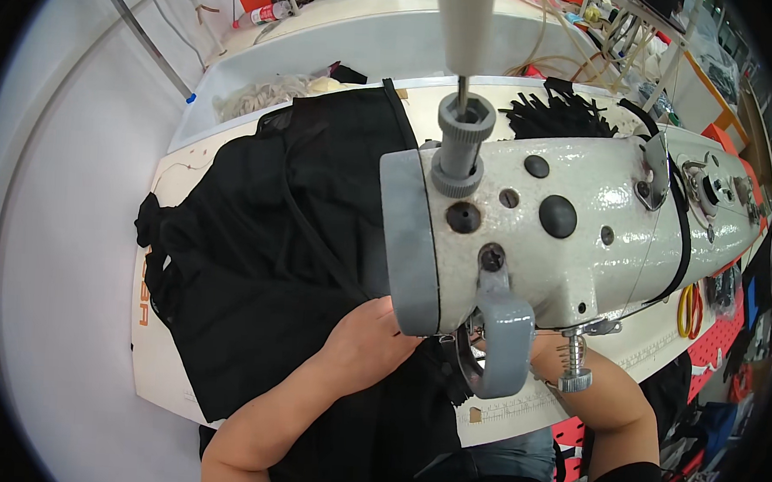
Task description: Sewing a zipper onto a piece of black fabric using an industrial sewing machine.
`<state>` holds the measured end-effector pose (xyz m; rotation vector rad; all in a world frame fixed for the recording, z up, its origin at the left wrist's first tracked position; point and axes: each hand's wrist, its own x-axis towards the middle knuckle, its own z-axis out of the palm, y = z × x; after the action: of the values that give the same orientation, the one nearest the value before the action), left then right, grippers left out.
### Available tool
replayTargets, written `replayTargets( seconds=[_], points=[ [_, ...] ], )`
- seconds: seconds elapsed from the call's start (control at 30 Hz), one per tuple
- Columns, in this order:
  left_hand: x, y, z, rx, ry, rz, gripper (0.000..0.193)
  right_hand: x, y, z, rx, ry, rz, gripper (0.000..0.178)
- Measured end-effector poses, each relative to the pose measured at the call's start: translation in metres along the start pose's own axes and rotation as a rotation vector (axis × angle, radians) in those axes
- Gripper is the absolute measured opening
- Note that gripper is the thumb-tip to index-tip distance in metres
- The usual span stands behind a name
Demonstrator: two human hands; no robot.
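Observation:
A black garment (254, 260) of thin cloth lies spread over the sewing table to the left of the machine, and part of it hangs over the near edge towards my lap. My left hand (370, 345) rests on this cloth, close against the white and grey head of the sewing machine (526, 231). Its fingers reach in under the machine head, where they are mostly hidden. On the other side, my right hand (549, 358) is largely covered by the machine and its grey lever (507, 348). Needle and presser foot cannot be seen.
Black cut strips (558, 115) are heaped behind the machine. A trough at the back holds pale scraps (263, 95). Yellow and red rings (690, 311) hang at the right, near a red perforated panel (714, 341). A white wall (64, 224) borders the left side.

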<state>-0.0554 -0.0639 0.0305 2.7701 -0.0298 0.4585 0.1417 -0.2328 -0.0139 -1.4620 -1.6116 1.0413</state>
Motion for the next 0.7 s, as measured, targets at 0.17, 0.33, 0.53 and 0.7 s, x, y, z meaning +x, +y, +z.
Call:
replayTargets(
  seconds=[0.17, 0.33, 0.53, 0.7],
  points=[
    [0.000, 0.002, -0.006, 0.022, -0.039, -0.017, 0.020, 0.003, -0.005, 0.002, 0.068, 0.021, 0.002, 0.048],
    [0.005, 0.009, -0.006, -0.025, 0.196, -0.076, 0.019, 0.000, -0.007, -0.002, 0.140, 0.045, -0.001, 0.050],
    [0.001, 0.010, 0.023, -0.002, 0.180, -0.156, 0.025, 0.019, -0.018, -0.001, 0.238, 0.096, -0.004, 0.053],
    [0.006, 0.008, 0.011, -0.032, 0.125, -0.164, 0.026, 0.010, -0.016, -0.001, 0.316, 0.129, -0.002, 0.056]
  ],
)
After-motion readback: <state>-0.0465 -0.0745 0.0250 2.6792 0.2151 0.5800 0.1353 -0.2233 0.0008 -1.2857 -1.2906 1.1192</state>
